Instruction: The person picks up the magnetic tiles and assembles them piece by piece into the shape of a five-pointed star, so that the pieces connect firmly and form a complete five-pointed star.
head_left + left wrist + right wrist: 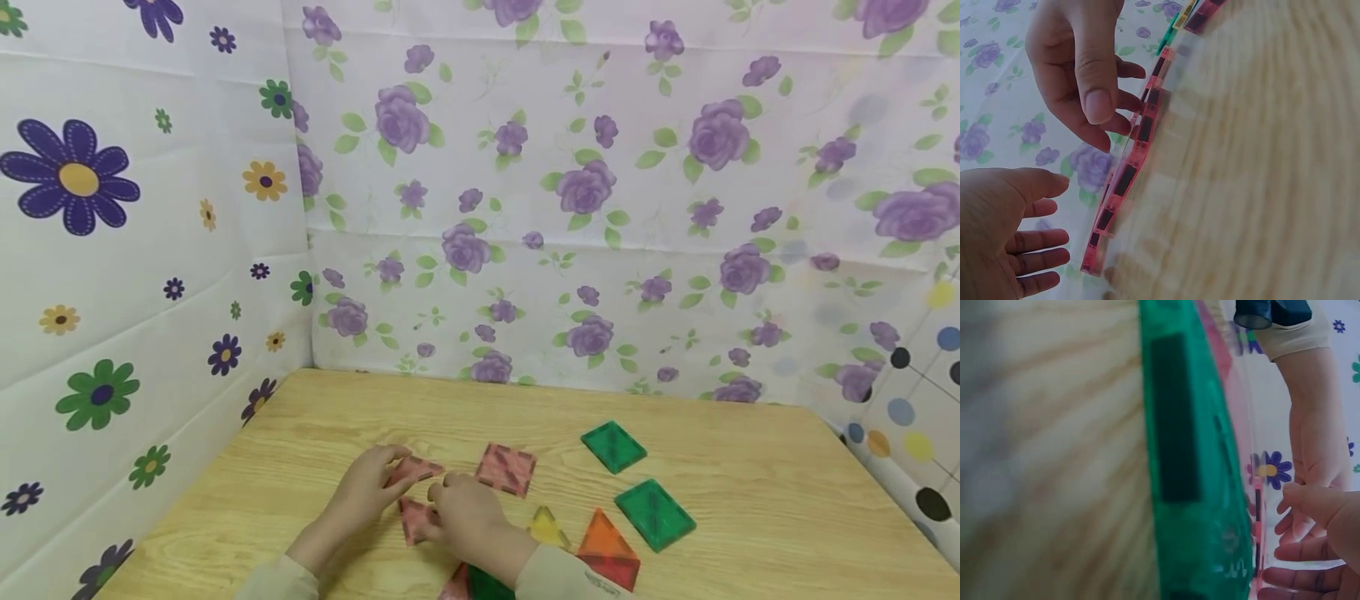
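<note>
Two pink translucent triangle tiles lie by my hands on the wooden table: the farther one (422, 470) beside my left hand (367, 483), the nearer one (412, 520) beside my right hand (472, 518). In the left wrist view, the left hand (997, 234) has its fingers spread, apart from the pink tiles (1125, 178). The right hand (1075, 62) reaches its fingertips to the tiles' edge there, its thumb off them. Low in the right wrist view, the right hand's fingers (1300, 578) are extended near a pink tile edge (1258, 515).
A pink square (506, 469) lies behind the right hand. To its right are two green squares (613, 447) (656, 514), a yellow triangle (547, 527), and an orange triangle (602, 537) against a red one (617, 571). A green tile (487, 585) lies under the right forearm.
</note>
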